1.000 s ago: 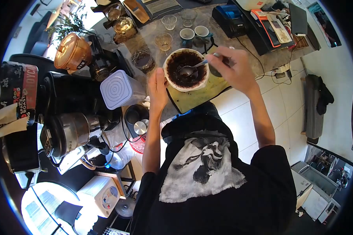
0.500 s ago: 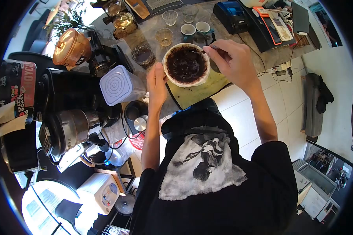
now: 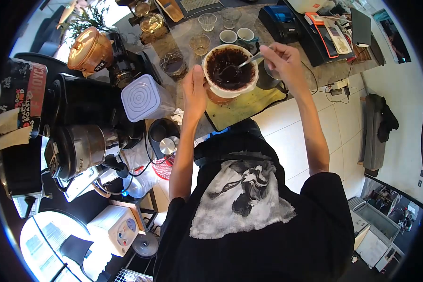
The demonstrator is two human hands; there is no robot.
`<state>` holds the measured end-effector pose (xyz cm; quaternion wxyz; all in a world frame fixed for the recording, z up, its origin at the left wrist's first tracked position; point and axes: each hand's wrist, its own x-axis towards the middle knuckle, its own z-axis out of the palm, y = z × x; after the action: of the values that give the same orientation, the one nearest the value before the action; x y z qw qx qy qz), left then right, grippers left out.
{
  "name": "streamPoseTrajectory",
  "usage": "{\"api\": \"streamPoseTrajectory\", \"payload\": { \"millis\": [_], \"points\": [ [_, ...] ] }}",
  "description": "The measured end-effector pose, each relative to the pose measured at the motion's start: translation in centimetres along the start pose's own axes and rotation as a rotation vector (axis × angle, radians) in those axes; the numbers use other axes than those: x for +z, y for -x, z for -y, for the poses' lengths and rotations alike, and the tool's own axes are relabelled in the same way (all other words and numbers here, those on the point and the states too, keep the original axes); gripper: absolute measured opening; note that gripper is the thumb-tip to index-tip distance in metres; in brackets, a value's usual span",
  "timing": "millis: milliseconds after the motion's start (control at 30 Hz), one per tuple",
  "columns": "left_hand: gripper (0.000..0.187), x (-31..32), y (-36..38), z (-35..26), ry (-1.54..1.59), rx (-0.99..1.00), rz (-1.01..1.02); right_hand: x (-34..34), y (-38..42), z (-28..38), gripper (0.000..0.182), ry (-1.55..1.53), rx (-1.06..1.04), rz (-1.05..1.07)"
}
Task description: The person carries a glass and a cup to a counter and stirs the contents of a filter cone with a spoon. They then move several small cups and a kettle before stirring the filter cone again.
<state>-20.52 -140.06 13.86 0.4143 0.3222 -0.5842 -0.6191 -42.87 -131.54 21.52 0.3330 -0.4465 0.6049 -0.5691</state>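
A white bowl [image 3: 230,91] holds dark, wet coffee grounds [image 3: 224,73], with residue up its inner wall. My left hand [image 3: 194,89] grips its left side, thumb up near the rim. Between the fingers of my right hand [image 3: 286,66] is the handle of a metal spoon [image 3: 249,60], whose tip dips into the grounds. Something brown [image 3: 221,98] shows beneath the bowl, partly hidden by it. Under these lies a yellow-green mat [image 3: 235,114], and a dark pitcher [image 3: 268,81] stands right of the bowl.
Beyond the bowl are small cups [image 3: 228,36] and clear glasses [image 3: 199,44]. A glass of dark liquid [image 3: 174,65] and a lidded plastic container [image 3: 141,97] stand left. Grinders [image 3: 84,145] crowd the far left; a blue-topped black device [image 3: 279,23] sits at back right.
The bowl sits slightly further right in view and looks more tilted, showing the brown thing beneath. My right hand has drawn up and right, exposing more of the spoon.
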Motion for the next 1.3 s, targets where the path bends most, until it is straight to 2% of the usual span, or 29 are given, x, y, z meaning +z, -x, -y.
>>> {"api": "streamPoseTrajectory", "payload": {
  "millis": [33,100,267,533,833,1067,1133,1300],
  "points": [
    [0.039,0.2,0.0,-0.6,-0.004,0.004,-0.007,-0.1,0.0,0.7,0.031,-0.001,0.003,0.002],
    [0.039,0.7,-0.1,-1.7,0.041,0.015,-0.001,-0.2,0.0,2.0,0.029,-0.005,-0.143,0.013],
    [0.038,0.8,-0.6,-2.3,0.107,0.033,0.006,-0.2,0.1,4.5,0.027,0.066,-0.255,0.028],
    [0.042,1.1,-0.4,-3.5,0.093,0.034,-0.033,0.6,0.6,5.4,0.028,0.616,-0.34,0.094],
    [0.042,0.7,0.1,-3.7,0.071,0.03,-0.037,0.7,0.0,5.3,0.025,0.59,-0.473,-0.07],
    [0.042,0.5,0.1,-3.5,0.116,0.032,-0.039,1.2,-0.8,1.5,0.027,0.481,-0.326,-0.029],
    [0.042,0.1,-0.1,-2.7,0.03,0.037,-0.029,0.5,-1.5,-0.5,0.029,0.323,-0.17,0.032],
    [0.039,0.4,0.1,-3.0,0.04,0.014,-0.036,0.2,-1.3,0.9,0.028,0.069,-0.083,0.047]
  ]
}}
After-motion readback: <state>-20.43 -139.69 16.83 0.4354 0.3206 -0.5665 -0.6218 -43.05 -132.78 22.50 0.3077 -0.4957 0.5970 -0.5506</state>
